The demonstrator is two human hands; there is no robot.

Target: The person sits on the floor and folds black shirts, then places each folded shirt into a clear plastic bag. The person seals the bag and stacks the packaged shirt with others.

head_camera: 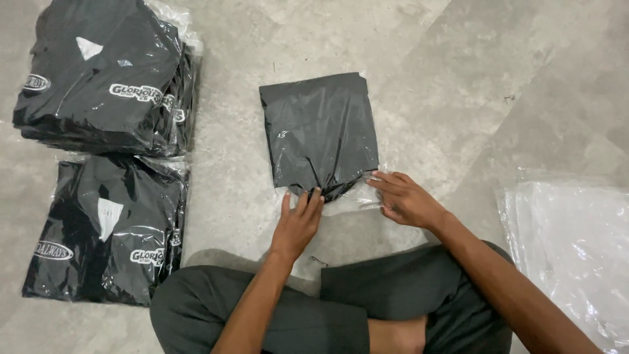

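A folded black garment (319, 128) lies on the grey floor inside a clear plastic bag, its open end toward me. My left hand (298, 219) rests flat on the bag's near edge, fingers pressing the plastic by the garment's lower corner. To the right, my right hand (404, 196) pinches the loose clear flap (359, 196) of the bag. Both forearms reach out over my crossed legs in dark trousers.
Two stacks of bagged black garments with white printed marks sit at the left, one far (105, 75) and one near (105, 229). A pile of empty clear plastic bags (573, 249) lies at the right. Bare grey floor (458, 78) stretches beyond.
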